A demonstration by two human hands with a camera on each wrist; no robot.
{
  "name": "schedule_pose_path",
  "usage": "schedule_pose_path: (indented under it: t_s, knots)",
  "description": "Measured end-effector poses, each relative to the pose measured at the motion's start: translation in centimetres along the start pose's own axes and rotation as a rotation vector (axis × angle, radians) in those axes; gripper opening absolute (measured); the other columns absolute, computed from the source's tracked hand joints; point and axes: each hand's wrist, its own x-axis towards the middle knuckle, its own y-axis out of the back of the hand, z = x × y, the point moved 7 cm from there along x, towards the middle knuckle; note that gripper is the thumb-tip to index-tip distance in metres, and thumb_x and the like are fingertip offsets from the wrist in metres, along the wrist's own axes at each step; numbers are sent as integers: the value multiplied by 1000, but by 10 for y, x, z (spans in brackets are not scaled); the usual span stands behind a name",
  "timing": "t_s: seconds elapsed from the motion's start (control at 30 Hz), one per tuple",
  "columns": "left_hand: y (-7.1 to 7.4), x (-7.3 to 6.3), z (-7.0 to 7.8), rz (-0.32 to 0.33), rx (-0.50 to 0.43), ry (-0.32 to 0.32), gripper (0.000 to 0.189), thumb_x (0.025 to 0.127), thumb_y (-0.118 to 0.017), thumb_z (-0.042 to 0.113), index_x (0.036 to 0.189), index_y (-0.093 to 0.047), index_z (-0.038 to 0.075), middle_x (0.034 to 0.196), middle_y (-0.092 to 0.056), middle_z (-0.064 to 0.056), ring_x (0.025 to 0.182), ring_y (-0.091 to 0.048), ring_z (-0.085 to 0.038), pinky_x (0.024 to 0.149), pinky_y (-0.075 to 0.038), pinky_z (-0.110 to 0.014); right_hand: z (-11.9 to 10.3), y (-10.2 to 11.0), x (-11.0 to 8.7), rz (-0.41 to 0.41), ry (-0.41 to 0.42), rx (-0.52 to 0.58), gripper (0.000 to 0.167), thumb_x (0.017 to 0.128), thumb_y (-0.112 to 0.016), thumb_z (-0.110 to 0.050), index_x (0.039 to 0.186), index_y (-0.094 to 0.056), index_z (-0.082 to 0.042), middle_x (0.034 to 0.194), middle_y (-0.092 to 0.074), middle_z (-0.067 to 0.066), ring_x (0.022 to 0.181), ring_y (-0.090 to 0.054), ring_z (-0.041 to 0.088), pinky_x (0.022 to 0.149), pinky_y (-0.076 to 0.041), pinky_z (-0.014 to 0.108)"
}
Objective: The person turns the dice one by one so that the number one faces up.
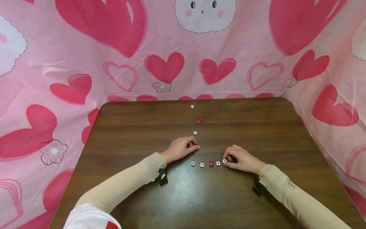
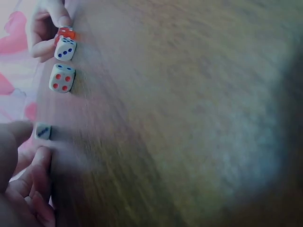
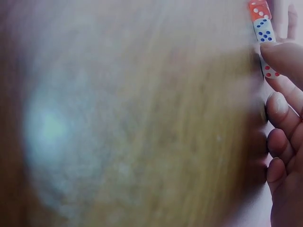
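My left hand (image 1: 181,148) pinches a small white die (image 2: 43,131) between thumb and index finger, just above the left end of a row of dice. The right hand (image 1: 243,159) holds a white die (image 1: 224,161) at the row's right end, between thumb and index finger. Next to it in the row sit a white die (image 1: 218,163) and a red die (image 1: 211,164). Further left lie a white die (image 1: 202,165) and, at the end, another white die (image 1: 193,163). Red single dots face up on the row's white dice.
Beyond the left hand, a white die (image 1: 195,133), a red die (image 1: 199,121) and a far white die (image 1: 192,107) lie spread toward the back edge. All are on a dark wooden table (image 1: 137,127). A pink heart-print cloth (image 1: 188,44) hangs behind and at both sides.
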Motion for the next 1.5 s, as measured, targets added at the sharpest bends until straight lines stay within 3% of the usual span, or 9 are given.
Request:
schedule_pose_path:
  t_s: [0.17, 0.43, 0.77, 0.87, 1.07, 1.23, 1.5]
  knots:
    - [0, -2, 0, 19, 2, 11, 14, 103, -67, 35, 102, -71, 22, 79, -63, 12, 69, -55, -4, 68, -46, -28, 0, -1, 0, -3, -2, -2, 25, 88, -84, -20, 92, -61, -27, 79, -47, -14, 78, -39, 2, 68, -34, 22]
    - [-4, 0, 3, 14, 39, 30, 26, 97, -70, 48, 109, -69, 25, 81, -60, 13, 69, -55, -5, 63, -43, -30, 0, -1, 0, -7, -3, -25, 25, 87, -84, -21, 92, -60, -26, 79, -46, -15, 79, -37, 2, 70, -33, 23]
    - [-5, 0, 1, 3, 37, 50, 14, 99, -72, 39, 106, -71, 28, 82, -62, 15, 72, -56, -4, 66, -42, -31, 0, 0, 0, -4, -2, -34, 26, 87, -85, -21, 93, -60, -27, 79, -46, -15, 79, -36, 1, 71, -31, 23]
    - [-4, 0, 2, 11, 39, 21, 12, 99, -72, 37, 105, -71, 27, 80, -62, 15, 71, -56, -4, 66, -43, -31, 0, 0, 0, -2, 3, -31, 25, 88, -84, -21, 93, -60, -27, 78, -46, -16, 79, -37, 1, 71, -32, 23]
    - [-2, -6, 7, 48, 100, -94, 10, 98, -74, 32, 96, -69, 23, 76, -61, 13, 70, -57, -5, 65, -46, -31, 1, 0, 0, -7, 4, -31, 26, 87, -84, -22, 94, -60, -27, 79, -45, -16, 79, -36, 1, 71, -31, 23]
    - [2, -11, 10, 38, 67, -155, 11, 96, -76, 23, 91, -69, 17, 79, -62, 8, 72, -57, -6, 69, -47, -28, 2, -1, -1, -9, -1, -38, 25, 88, -84, -23, 95, -60, -27, 79, -45, -17, 79, -36, 1, 71, -31, 24]
    - [5, -26, 7, 24, 55, -177, 11, 96, -77, 19, 89, -70, 15, 78, -62, 7, 71, -55, -5, 68, -47, -25, 2, -1, -1, -27, -19, -31, 24, 90, -83, -24, 95, -60, -28, 80, -44, -17, 78, -35, 1, 71, -32, 24]
